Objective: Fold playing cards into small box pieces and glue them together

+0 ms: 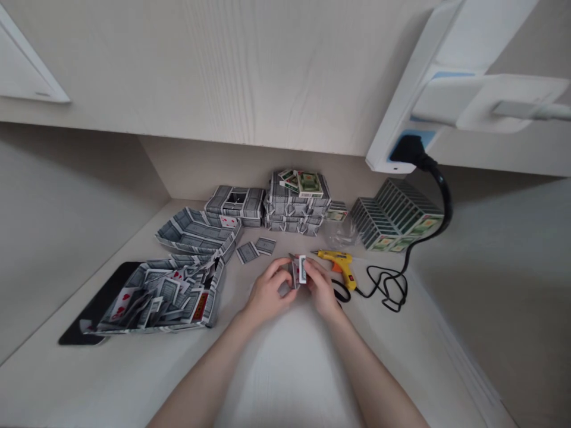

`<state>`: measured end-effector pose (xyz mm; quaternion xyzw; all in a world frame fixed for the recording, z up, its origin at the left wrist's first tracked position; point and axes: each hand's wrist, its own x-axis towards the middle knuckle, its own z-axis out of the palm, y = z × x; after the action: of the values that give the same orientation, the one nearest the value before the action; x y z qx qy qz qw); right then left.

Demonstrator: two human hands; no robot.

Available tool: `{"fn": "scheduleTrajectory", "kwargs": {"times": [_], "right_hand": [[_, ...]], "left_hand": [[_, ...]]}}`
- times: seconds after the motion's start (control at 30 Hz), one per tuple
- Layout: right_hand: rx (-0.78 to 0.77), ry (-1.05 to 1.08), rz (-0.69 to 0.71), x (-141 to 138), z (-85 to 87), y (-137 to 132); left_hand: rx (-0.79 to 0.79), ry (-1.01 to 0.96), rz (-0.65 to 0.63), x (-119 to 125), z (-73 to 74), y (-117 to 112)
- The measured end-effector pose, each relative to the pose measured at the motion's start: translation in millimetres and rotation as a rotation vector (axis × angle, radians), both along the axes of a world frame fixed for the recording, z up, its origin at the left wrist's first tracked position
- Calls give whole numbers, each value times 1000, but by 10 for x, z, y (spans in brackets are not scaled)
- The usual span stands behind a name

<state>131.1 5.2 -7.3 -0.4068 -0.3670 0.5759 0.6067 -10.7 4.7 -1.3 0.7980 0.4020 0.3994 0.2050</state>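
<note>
Between both hands, above the middle of the table, is a folded playing card with a grey patterned back. My left hand pinches its left side with thumb and fingers. On the other side, my right hand grips the card's right edge. The fingers hide part of it, so the exact folds cannot be made out. Just right of my right hand lies a yellow hot glue gun, its nozzle pointing left. Two loose cards lie flat beyond my left hand.
A card-built tray full of folded cards sits on a black mat at left, another card tray behind. Card-built boxes and stacked card packs stand at the back. A black cord runs up to a power strip.
</note>
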Motion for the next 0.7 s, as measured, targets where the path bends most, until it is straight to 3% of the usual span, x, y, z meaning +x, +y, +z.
{"fn": "scheduleTrajectory", "kwargs": {"times": [0.23,0.47,0.7], "right_hand": [[32,-233,18,7,23,-30],[45,-277,-21,18,80,-40],[56,-344,18,3,28,-30]], "left_hand": [[-18,36,22,6,-35,-9],[-7,28,36,-6,-44,3],[-18,50,46,-6,-50,4]]}}
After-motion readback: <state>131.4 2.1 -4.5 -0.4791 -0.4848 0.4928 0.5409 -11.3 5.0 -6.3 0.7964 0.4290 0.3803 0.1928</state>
